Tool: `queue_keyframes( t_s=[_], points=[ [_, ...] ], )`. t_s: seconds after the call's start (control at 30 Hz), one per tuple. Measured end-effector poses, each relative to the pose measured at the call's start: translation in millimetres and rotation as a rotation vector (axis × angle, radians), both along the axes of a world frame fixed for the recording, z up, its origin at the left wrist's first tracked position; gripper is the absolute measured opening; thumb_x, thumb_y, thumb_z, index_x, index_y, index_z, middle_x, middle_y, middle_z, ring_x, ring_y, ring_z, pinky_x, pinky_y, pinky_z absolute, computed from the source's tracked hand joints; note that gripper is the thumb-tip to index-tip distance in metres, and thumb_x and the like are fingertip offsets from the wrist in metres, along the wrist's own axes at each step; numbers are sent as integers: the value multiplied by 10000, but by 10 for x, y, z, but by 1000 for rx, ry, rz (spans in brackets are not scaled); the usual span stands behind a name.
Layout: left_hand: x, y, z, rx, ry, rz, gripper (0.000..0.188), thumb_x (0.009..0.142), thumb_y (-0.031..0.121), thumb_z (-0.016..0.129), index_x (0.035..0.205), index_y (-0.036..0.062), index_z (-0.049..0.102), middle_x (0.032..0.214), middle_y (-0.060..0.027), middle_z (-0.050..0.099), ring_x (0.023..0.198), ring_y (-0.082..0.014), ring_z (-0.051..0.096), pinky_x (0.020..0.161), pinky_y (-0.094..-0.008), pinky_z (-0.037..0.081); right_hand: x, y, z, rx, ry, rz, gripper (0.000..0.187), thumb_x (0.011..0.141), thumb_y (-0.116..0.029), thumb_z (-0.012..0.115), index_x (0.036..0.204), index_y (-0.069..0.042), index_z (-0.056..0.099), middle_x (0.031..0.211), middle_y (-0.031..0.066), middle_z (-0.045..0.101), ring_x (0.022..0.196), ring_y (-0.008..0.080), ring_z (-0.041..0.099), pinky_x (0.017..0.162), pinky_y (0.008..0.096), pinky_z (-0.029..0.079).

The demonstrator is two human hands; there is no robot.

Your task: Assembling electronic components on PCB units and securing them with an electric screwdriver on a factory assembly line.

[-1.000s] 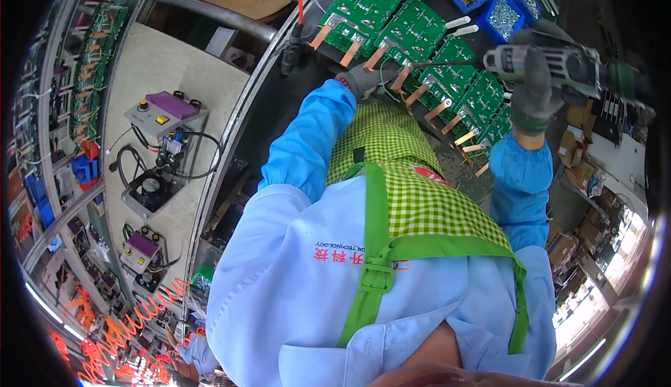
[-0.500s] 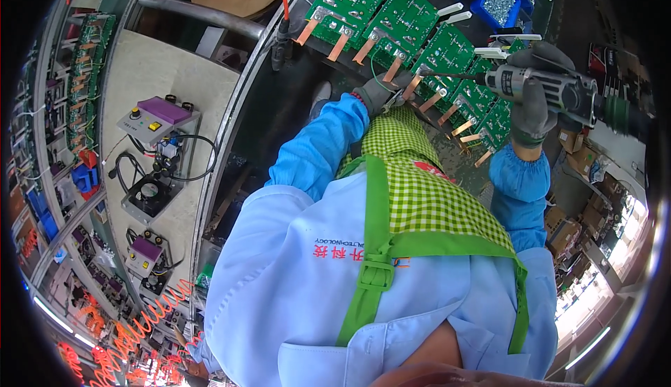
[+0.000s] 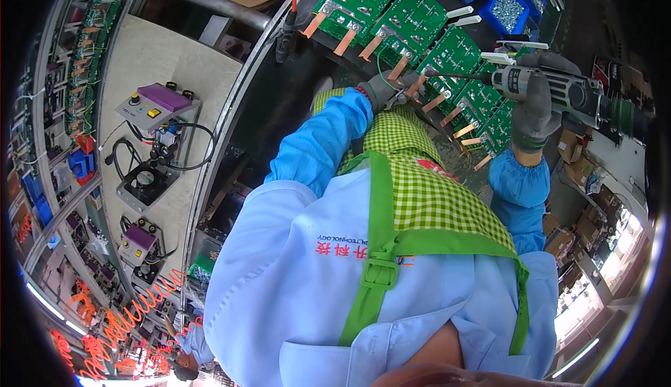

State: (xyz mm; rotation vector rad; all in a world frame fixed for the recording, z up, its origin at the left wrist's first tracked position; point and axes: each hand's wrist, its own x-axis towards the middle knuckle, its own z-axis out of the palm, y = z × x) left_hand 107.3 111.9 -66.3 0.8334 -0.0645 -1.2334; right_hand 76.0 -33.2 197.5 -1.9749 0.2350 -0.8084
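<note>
My right hand [image 3: 537,111], in a grey glove, is wrapped round a grey power screwdriver [image 3: 549,88]. Its long thin bit [image 3: 458,75] points left, and the tip is at a copper strip [image 3: 417,84] on the row's near edge. My left hand [image 3: 378,91], also gloved, is closed at the strips beside that tip. Whatever its fingers hold is too small to name; a bit of metal shows by them. Several green circuit boards [image 3: 411,24] stand side by side, copper strips sticking out toward me. A thin green wire [image 3: 379,62] loops above my left hand.
Blue bins [image 3: 504,8] of small metal parts stand beyond the boards. White strips [image 3: 461,17] jut from the boards' far edges. To the left, purple-topped control boxes [image 3: 162,104] sit on a pale bench [image 3: 189,66]. A person [image 3: 196,345] is at the lower left.
The whole view has shifted slightly, with the boards a little further right in it. Both hands and the screwdriver keep nearly the same place against the boards.
</note>
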Motion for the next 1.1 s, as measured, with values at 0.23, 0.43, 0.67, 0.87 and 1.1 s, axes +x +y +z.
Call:
queue_keyframes(
  t_s=[0.23, 0.43, 0.67, 0.87, 1.1],
  points=[
    [25, 28, 96, -23, 26, -5, 420, 858, 365, 594, 1133, 50, 546, 867, -54, 634, 717, -114, 584, 593, -231, 445, 8, -17, -1, -9, -3, 27, 356, 749, -221, 605, 1025, -10, 529, 848, 109, 624, 773, 188, 602, 745, 327, 499],
    [64, 61, 85, 3, 3, -98, 446, 847, 341, 616, 1197, 81, 523, 976, -83, 626, 739, -130, 603, 653, -264, 476, -8, -47, -5, 83, -35, 46, 386, 735, -210, 600, 1057, -6, 534, 844, 97, 629, 762, 185, 599, 726, 323, 497],
    [70, 19, -20, 1, -74, -85, 423, 864, 357, 584, 1200, 104, 535, 987, -69, 619, 843, -135, 585, 706, -284, 481, -3, -113, -23, 91, -110, 132, 424, 747, -220, 589, 1095, 12, 519, 827, 126, 633, 734, 187, 603, 706, 317, 500],
    [227, 217, -129, 209, -665, -193, 298, 895, 328, 534, 996, 62, 624, 774, -30, 606, 691, -127, 572, 561, -261, 452, -220, -356, 129, 29, -126, 124, 437, 732, -221, 590, 1083, 36, 541, 819, 136, 635, 729, 197, 611, 691, 331, 513],
    [-446, 201, 57, 211, -129, -178, 325, 894, 321, 537, 1038, 35, 590, 850, -51, 631, 722, -111, 589, 569, -231, 469, -503, -594, 183, 43, -147, 181, 473, 710, -266, 625, 1070, 32, 555, 818, 136, 632, 720, 204, 613, 675, 338, 522]
  ],
)
